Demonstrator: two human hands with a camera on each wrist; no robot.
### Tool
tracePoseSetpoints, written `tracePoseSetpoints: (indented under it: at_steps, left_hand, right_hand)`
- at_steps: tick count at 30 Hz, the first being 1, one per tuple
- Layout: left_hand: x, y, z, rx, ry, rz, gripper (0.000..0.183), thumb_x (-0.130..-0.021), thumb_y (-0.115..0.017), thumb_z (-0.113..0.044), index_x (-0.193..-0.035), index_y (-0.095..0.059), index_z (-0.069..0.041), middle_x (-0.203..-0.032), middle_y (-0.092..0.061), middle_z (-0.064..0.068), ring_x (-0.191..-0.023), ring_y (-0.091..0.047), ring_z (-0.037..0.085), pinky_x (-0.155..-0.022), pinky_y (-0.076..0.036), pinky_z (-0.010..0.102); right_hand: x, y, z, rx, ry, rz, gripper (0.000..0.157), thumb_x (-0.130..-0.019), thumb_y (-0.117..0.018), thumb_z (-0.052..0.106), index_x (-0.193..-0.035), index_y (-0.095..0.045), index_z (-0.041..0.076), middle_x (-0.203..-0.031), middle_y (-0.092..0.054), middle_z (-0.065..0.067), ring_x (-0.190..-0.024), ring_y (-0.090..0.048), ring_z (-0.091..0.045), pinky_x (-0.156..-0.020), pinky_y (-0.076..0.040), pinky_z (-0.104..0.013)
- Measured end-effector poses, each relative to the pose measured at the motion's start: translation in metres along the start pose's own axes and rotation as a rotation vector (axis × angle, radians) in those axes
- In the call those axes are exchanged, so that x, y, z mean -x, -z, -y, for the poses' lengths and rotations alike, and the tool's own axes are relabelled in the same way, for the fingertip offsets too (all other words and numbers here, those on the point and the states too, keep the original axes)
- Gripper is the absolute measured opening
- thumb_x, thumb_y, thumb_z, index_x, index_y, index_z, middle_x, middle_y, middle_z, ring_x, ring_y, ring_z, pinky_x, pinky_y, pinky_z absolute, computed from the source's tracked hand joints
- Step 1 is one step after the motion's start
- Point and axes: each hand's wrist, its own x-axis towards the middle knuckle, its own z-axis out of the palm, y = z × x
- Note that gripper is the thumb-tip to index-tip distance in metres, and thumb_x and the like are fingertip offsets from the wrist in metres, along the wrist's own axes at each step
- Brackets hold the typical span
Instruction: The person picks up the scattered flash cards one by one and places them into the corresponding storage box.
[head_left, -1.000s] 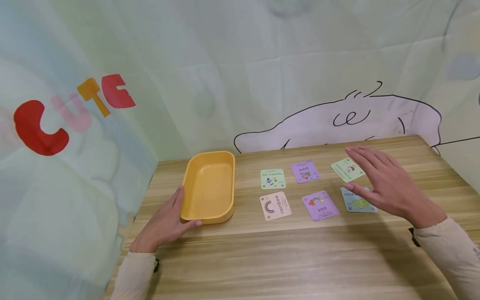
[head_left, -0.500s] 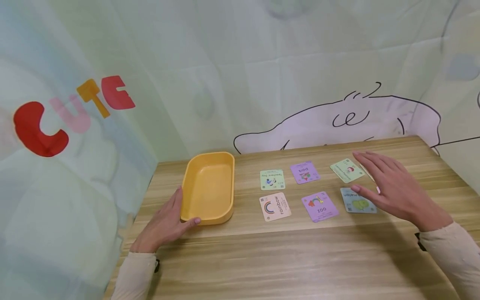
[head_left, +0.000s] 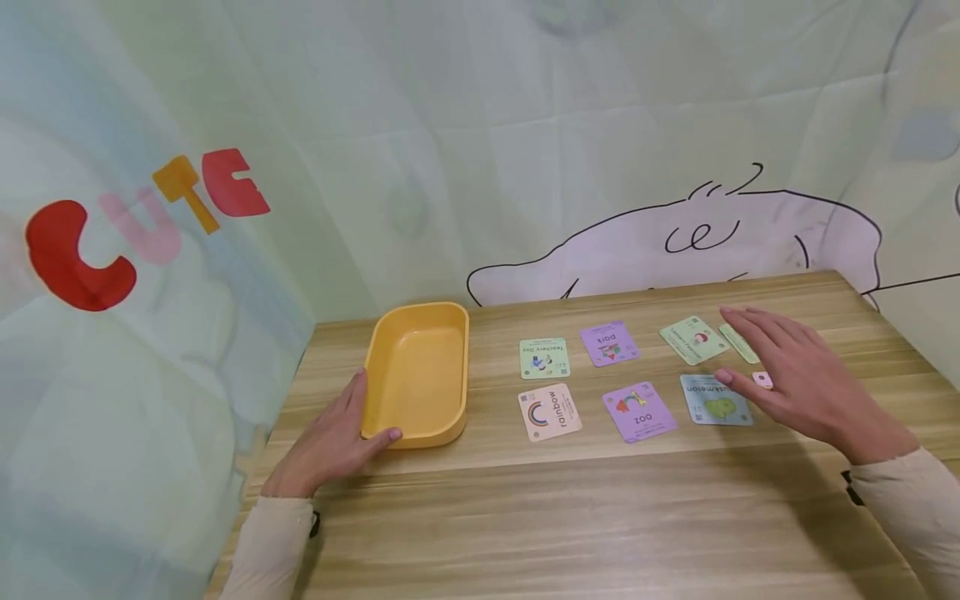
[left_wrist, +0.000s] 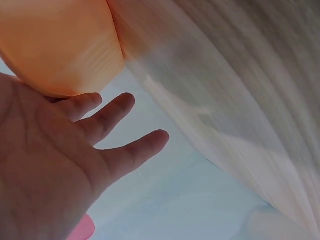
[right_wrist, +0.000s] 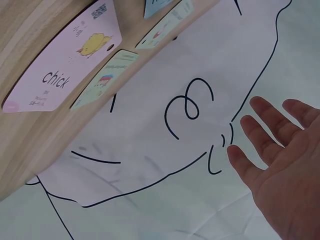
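In the head view, my left hand (head_left: 324,446) rests against the near-left corner of a yellow tray (head_left: 417,375). Its thumb lies at the near rim, and its fingers stretch along the left wall. The left wrist view shows several fingers (left_wrist: 112,117) of this hand extended and spread. My right hand (head_left: 813,387) hovers over the right-hand cards with straight fingers, holding nothing. Just left of its thumb lies a blue muskmelon card (head_left: 716,402). A pink chick card (right_wrist: 75,60) shows in the right wrist view; from the head it is mostly hidden beneath the hand.
Flat on the wooden table (head_left: 540,517) between tray and right hand are a Teachers' Day card (head_left: 545,358), park card (head_left: 610,344), rainbow card (head_left: 551,412) and zoo card (head_left: 641,412). Green cards lie farther right, including one with a small figure (head_left: 693,340). A printed curtain (head_left: 480,150) hangs behind.
My right hand has drifted to the right, uncovering the muskmelon card and parts of two cards beyond it. The left hand and tray have stayed in place.
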Motion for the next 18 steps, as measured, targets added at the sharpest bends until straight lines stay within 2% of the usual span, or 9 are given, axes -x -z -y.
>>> tracePoseSetpoints:
  at_steps: [8,18]
  left_hand:
    - [-0.002,0.001,-0.001,0.015,0.010,0.003,0.106,-0.096,-0.054,-0.062,-0.159,-0.003,0.006,-0.164,-0.013,0.030,-0.150,-0.022,0.048,-0.116,-0.028,0.063]
    - [-0.004,-0.001,0.000,0.076,0.034,0.026,0.115,-0.091,-0.057,-0.067,-0.161,0.005,-0.001,-0.166,-0.005,0.027,-0.152,-0.015,0.047,-0.116,-0.026,0.064]
  right_hand:
    - [0.001,-0.001,-0.007,-0.018,-0.021,0.022,0.081,-0.093,-0.067,0.044,-0.161,-0.029,0.021,-0.154,-0.041,-0.023,-0.138,-0.037,-0.050,-0.112,-0.024,-0.067]
    - [0.004,-0.004,-0.018,-0.016,-0.078,0.070,0.079,-0.097,-0.063,0.044,-0.162,-0.027,0.017,-0.151,-0.042,-0.029,-0.136,-0.037,-0.052,-0.111,-0.024,-0.069]
